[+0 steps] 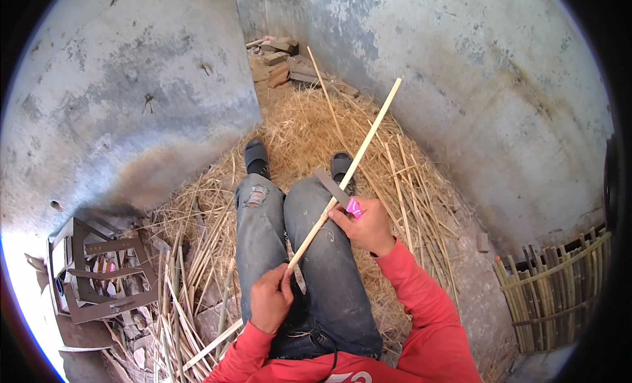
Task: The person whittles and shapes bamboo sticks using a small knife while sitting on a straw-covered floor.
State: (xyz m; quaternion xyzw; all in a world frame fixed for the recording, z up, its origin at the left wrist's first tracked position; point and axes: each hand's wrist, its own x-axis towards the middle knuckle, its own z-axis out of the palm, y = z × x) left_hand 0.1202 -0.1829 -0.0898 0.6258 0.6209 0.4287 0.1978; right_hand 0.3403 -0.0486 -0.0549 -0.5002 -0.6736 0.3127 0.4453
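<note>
A long pale bamboo strip [372,134] slants across my thighs, its far end pointing up and to the right. My left hand [270,300] is closed round its near end, and the strip seems to continue below that hand. My right hand [370,229] grips a knife by a bright pink handle [355,208]. The knife's dark flat blade [331,187] lies across the strip, touching it, just ahead of my right thumb. My right thumb is at the strip too. A thin curl of shaving hangs beside my right hand.
Straw-like shavings [296,123] cover the floor round my feet. Loose bamboo strips [174,304] lie on the left, more [408,192] on the right. A broken dark frame [148,268] stands at left, a slatted bamboo basket [556,297] at right. Bricks [279,75] sit by the walls.
</note>
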